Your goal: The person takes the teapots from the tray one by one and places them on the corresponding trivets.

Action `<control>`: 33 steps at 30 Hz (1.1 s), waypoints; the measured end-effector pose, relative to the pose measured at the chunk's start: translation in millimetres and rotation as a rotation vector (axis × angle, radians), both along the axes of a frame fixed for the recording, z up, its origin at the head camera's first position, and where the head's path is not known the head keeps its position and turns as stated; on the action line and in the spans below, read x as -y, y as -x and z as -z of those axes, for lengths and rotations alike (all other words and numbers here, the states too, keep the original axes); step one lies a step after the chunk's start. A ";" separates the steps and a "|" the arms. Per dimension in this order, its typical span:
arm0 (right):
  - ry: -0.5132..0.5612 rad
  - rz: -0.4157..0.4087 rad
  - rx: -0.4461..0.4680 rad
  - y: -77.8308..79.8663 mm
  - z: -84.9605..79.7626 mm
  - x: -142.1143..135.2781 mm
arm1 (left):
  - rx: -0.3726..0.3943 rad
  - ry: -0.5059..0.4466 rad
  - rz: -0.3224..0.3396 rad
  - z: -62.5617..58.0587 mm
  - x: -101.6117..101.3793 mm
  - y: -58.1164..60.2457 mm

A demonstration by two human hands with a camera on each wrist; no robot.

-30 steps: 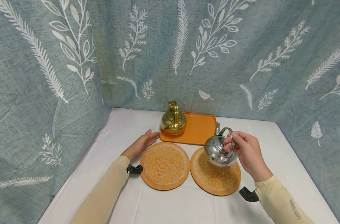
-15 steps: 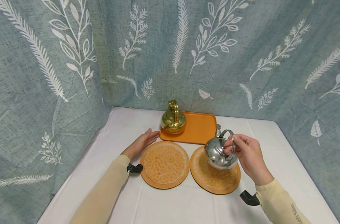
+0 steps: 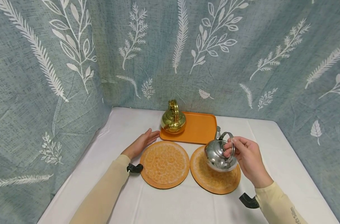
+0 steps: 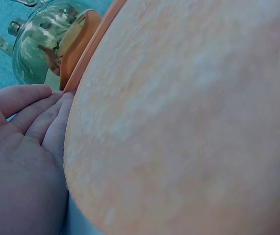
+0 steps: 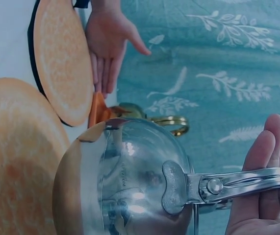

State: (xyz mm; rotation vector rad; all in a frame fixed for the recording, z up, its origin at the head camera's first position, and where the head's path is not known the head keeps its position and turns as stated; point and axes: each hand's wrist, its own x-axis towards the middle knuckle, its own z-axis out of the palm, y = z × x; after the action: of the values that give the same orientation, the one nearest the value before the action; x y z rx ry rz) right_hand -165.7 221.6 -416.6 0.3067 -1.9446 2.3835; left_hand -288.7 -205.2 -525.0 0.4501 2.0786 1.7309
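Beneath the left hand [image 3: 140, 144] spreads a white counter [image 3: 164, 207]; at that hand's straight, empty fingers lies the orange tray [image 3: 202, 128]. Two round mats [image 3: 165, 165] lie between it and the right hand [image 3: 249, 160], whose curled fingers grip the silver kettle [image 3: 216, 155] over the nearer mat, base contact hard to judge. Beyond the left hand stands the gold kettle [image 3: 172, 122].

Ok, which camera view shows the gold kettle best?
The head view: the gold kettle appears whole, on the orange tray. The left wrist view crops it at the top; the right wrist view shows only parts behind the steel kettle.
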 end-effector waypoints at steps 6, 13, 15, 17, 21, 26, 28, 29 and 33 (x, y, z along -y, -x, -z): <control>-0.002 0.010 0.008 -3.7 3.9 -0.5 | 0.006 -0.005 -0.001 -1.2 0.0 -0.1; -0.014 0.018 0.028 -8.6 9.5 -1.8 | 0.009 -0.007 -0.001 1.0 0.3 0.6; -0.021 0.020 0.029 -9.6 10.7 -2.1 | 0.007 -0.011 0.001 2.1 0.6 1.0; -0.024 0.020 0.029 -10.1 11.5 -2.3 | 0.003 -0.015 0.002 2.6 1.0 1.1; -0.026 0.020 0.022 -10.0 13.1 -2.3 | -0.003 -0.018 0.006 3.0 1.1 1.0; -0.042 0.023 0.029 -9.6 14.5 -1.9 | 0.004 -0.007 0.001 2.0 0.3 0.6; -0.048 0.026 0.033 -9.8 15.0 -1.8 | 0.003 -0.008 0.003 1.9 0.2 0.7; -0.050 0.026 0.033 -9.8 15.2 -1.7 | 0.001 -0.009 0.004 1.8 0.2 0.7; -0.048 0.022 0.028 -10.0 16.1 -1.7 | -0.004 -0.017 0.010 0.9 0.4 0.6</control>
State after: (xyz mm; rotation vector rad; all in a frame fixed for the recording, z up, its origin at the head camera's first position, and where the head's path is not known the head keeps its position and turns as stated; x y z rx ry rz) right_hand -155.7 223.3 -432.7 0.2546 -2.0092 2.3425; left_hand -289.3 -205.6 -525.9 0.4685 2.0616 1.7448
